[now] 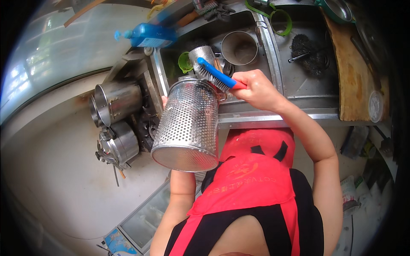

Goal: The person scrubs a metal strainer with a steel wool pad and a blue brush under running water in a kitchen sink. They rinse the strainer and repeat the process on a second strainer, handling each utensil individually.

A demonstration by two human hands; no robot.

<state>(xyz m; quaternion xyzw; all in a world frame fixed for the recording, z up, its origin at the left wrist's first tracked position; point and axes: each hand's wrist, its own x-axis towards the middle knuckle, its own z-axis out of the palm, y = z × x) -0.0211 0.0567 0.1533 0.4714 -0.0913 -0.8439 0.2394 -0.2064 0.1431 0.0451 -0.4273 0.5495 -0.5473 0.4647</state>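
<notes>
A perforated stainless-steel strainer basket (190,118) is tilted over the sink's front edge, its mesh-like base facing me. My left hand (164,101) supports it from the far left side; only a bit of the fingers shows, the rest being hidden behind the metal. In my right hand (253,88) is a scrubbing brush (217,73) with a blue back, a red handle and pale bristles. The bristles are at the basket's upper rim. Beyond, in the left sink basin (211,28), lie a smaller perforated cylinder (202,53), a round metal pot (239,48) and a green cup (184,62).
A blue pump bottle (153,35) lies on the sink's left ledge. Dark scouring wool (309,54) sits in the right basin (307,86), beside a wooden board (350,76). Steel pots (119,100) and a pressure cooker (120,142) stand at left.
</notes>
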